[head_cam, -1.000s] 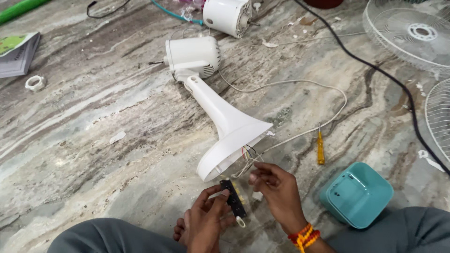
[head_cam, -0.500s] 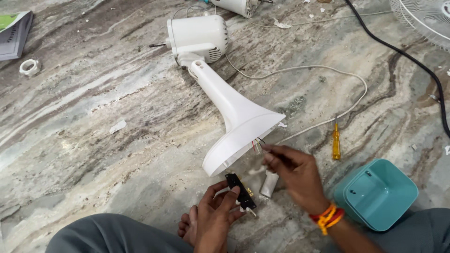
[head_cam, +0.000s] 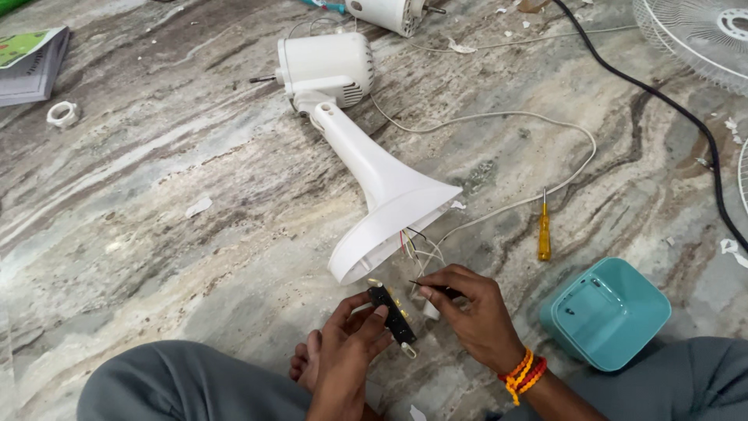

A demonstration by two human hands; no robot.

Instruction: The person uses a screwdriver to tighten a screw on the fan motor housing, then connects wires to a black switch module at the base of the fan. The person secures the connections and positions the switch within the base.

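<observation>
Now | left hand (head_cam: 347, 351) fingers grip black switch (head_cam: 392, 314) | right hand (head_cam: 471, 312) fingers pinch wire (head_cam: 427, 284) beside fan base rim (head_cam: 389, 245)

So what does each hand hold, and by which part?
The left hand pinches a black switch block by its lower sides. The right hand grips a thin dark tool near its rear.

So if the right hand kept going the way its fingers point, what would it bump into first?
Probably the black switch block held in the left hand. The right hand points left with a thin dark wire, its tip almost there. Depth is hard to judge.
</observation>
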